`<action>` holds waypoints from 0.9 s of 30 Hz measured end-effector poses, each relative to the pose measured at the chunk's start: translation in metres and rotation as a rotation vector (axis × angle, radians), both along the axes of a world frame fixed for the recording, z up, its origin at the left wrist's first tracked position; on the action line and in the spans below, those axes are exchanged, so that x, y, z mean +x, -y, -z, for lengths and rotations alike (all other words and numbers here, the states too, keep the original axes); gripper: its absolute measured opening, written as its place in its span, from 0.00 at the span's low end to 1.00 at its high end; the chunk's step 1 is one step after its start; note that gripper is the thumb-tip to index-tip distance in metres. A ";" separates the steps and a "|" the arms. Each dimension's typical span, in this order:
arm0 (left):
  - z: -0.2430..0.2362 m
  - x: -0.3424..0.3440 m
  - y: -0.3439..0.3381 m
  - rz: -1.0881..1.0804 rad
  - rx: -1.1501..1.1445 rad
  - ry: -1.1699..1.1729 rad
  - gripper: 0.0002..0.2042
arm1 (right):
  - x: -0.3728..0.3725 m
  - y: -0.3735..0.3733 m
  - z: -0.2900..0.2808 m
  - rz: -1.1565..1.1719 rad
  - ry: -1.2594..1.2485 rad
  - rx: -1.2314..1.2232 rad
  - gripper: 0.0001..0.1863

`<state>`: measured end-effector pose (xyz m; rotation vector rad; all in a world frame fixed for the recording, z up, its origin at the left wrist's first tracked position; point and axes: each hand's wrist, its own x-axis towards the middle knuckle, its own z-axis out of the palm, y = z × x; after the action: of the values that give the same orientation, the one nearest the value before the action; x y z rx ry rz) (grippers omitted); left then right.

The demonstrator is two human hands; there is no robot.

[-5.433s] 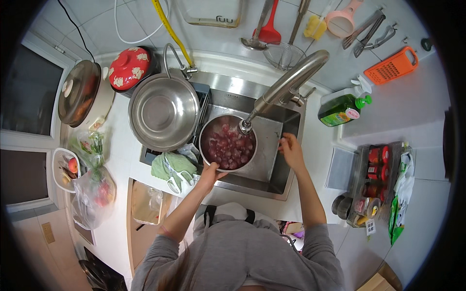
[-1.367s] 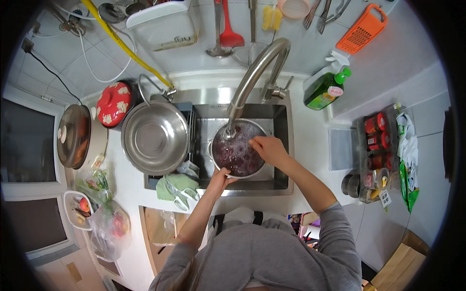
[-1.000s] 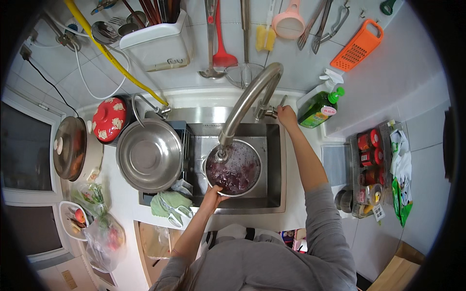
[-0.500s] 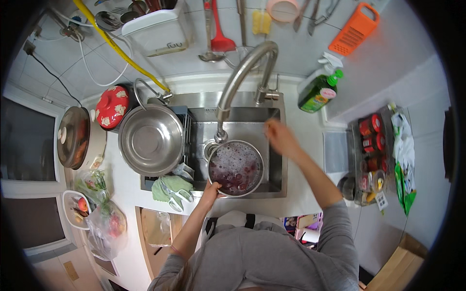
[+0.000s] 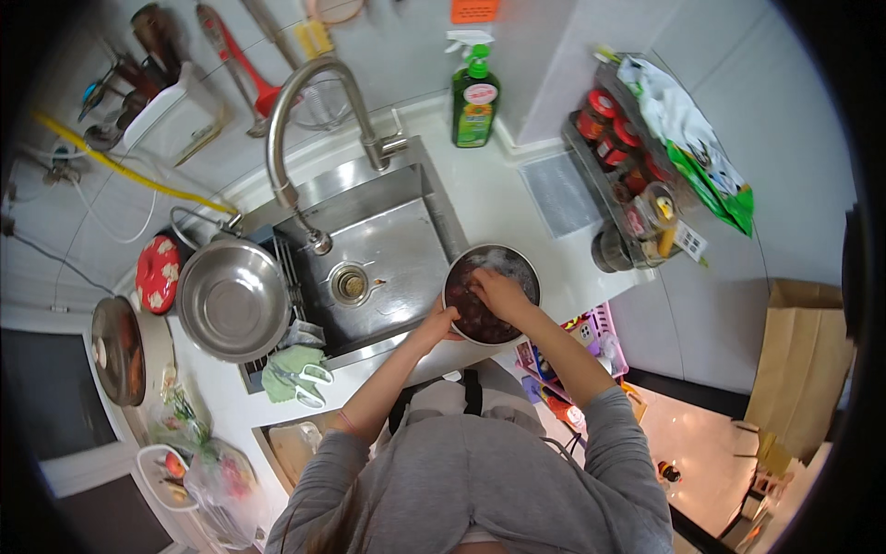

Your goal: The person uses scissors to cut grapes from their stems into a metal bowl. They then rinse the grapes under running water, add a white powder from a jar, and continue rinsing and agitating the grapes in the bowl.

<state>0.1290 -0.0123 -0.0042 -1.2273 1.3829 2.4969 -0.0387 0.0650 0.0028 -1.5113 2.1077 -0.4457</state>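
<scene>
While the metal bowl (image 5: 492, 294) of dark red fruit sits on the white bench (image 5: 517, 208) just right of the sink (image 5: 383, 254), we grip its near rim with the left hand (image 5: 441, 322) and keep the right hand (image 5: 499, 292) loosely curled among the fruit. We judge that a hard stir could slop fruit or water onto the bench. We also note that the bowl stands near the bench's front edge, so a push from the left hand could tip it off.

Bright, even light; fisheye bends dark edges.

Round steel bowl (image 5: 492, 294) of dark red fruit (wet) sits upright beside the sink.
</scene>
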 end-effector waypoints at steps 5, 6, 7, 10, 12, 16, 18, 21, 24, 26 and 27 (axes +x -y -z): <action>0.038 -0.032 0.018 0.310 -0.462 0.029 0.23 | -0.011 -0.028 0.009 0.061 -0.223 -0.124 0.13; 0.028 -0.039 0.022 0.432 -0.649 0.066 0.21 | -0.010 -0.024 0.015 0.125 -0.223 -0.044 0.13; 0.019 -0.043 0.015 0.325 -0.866 0.123 0.19 | -0.011 -0.022 0.021 0.188 -0.221 0.036 0.14; -0.030 -0.054 0.005 -0.035 -1.548 -0.052 0.19 | -0.022 -0.018 0.034 0.279 -0.072 -0.078 0.13; -0.034 -0.065 0.007 0.209 -1.459 -0.233 0.18 | -0.027 -0.012 0.018 0.334 -0.100 -0.027 0.14; 0.020 -0.080 -0.006 0.539 -1.868 -0.080 0.15 | -0.025 -0.027 0.005 0.353 -0.188 -0.125 0.15; 0.020 -0.090 -0.015 0.626 -1.788 0.070 0.13 | -0.018 -0.044 0.016 0.401 -0.291 -0.192 0.15; 0.014 -0.104 -0.020 0.781 -1.636 0.247 0.13 | -0.025 -0.058 0.033 0.376 -0.322 -0.176 0.14; 0.012 -0.110 -0.021 0.817 -1.490 0.365 0.12 | -0.031 -0.047 0.028 0.363 -0.184 0.027 0.12; 0.014 -0.111 -0.015 0.779 -1.367 0.411 0.12 | -0.027 -0.034 -0.003 0.393 -0.026 0.206 0.11; 0.006 -0.114 -0.012 0.777 -1.340 0.374 0.11 | -0.026 -0.034 -0.008 0.386 -0.028 0.206 0.11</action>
<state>0.0147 0.0001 -0.0103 -0.7738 2.7001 0.6448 -0.0650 0.0992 0.0104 -1.0027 2.3910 -0.3289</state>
